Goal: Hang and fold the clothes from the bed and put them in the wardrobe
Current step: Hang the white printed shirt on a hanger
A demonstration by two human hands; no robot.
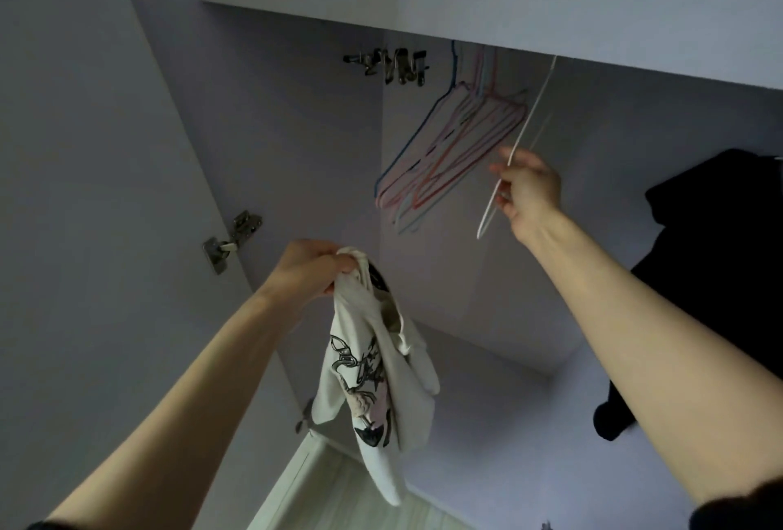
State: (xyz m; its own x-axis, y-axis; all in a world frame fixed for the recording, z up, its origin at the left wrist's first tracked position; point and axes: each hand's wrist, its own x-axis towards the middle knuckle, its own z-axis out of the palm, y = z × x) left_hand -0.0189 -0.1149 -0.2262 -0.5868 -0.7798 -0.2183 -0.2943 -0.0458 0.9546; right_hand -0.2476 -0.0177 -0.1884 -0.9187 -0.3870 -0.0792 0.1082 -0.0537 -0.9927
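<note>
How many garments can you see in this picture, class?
2. A white printed T-shirt hangs from the left hand; a black garment hangs inside the wardrobe at right, partly cut off. Others may be out of view.

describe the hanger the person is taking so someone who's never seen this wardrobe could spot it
Look inside the open pale lilac wardrobe, under its top shelf where the hangers hang. To the right of the bunch of thin blue, pink and red wire hangers hangs a single thin white wire hanger, apart from them. It is the only white one, and the right hand grips it.
</note>
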